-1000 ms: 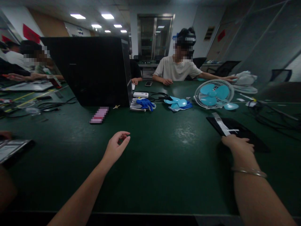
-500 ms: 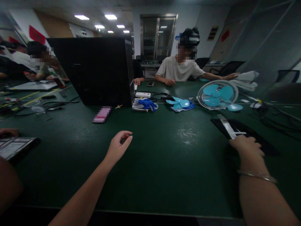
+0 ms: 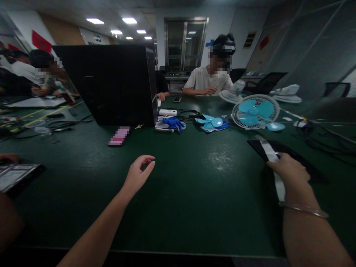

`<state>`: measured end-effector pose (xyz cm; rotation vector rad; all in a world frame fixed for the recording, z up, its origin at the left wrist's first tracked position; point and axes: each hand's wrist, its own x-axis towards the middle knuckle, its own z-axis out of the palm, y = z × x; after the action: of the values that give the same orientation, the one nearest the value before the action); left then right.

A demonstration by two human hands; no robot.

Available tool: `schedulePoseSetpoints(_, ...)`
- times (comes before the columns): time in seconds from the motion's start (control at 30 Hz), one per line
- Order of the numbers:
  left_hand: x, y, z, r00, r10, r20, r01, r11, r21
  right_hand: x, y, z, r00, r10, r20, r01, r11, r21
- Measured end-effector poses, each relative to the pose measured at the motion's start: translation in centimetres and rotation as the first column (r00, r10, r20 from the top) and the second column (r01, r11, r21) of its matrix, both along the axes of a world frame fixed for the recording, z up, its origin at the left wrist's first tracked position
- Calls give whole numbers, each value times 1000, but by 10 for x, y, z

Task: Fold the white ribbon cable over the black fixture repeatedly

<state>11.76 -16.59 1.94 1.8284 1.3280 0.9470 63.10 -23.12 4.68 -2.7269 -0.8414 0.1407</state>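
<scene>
My left hand [image 3: 139, 171] hovers over or rests on the green table, thumb and index finger apart and nothing between them. On the right, my right hand [image 3: 290, 170] is closed at a long, pale flat strip [image 3: 268, 149], the thumb lying across it. The strip runs under the hand and shows again near the wrist. Beneath it lies a flat black sheet-like item [image 3: 300, 152], partly covered by the hand. My right fingertips are mostly hidden, and I cannot make out the strip's exact kind.
A large black case [image 3: 111, 85] stands behind a phone [image 3: 119, 136] and keys [image 3: 139, 126]. Blue gloves [image 3: 174, 123], blue fan blades [image 3: 210, 121] and a caged fan [image 3: 254, 111] lie farther back. Cables [image 3: 319, 135] are at right. A person [image 3: 204, 78] sits opposite.
My right hand has shifted slightly along the strip, and more of the strip now shows below it. The person opposite has brought a white fan part closer. My left hand is nearly still.
</scene>
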Motion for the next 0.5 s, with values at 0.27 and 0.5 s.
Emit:
schedulePoseSetpoints(0.27,3,2,-3,987,-101,126,113,989,-97,-84,16,11,737,675,-5,-629,690,358)
schedulePoseSetpoints(0.5,10,-10,7,814,-230,534,502,741,-446,-166,-7,19,92,974,-206,-892,173,418)
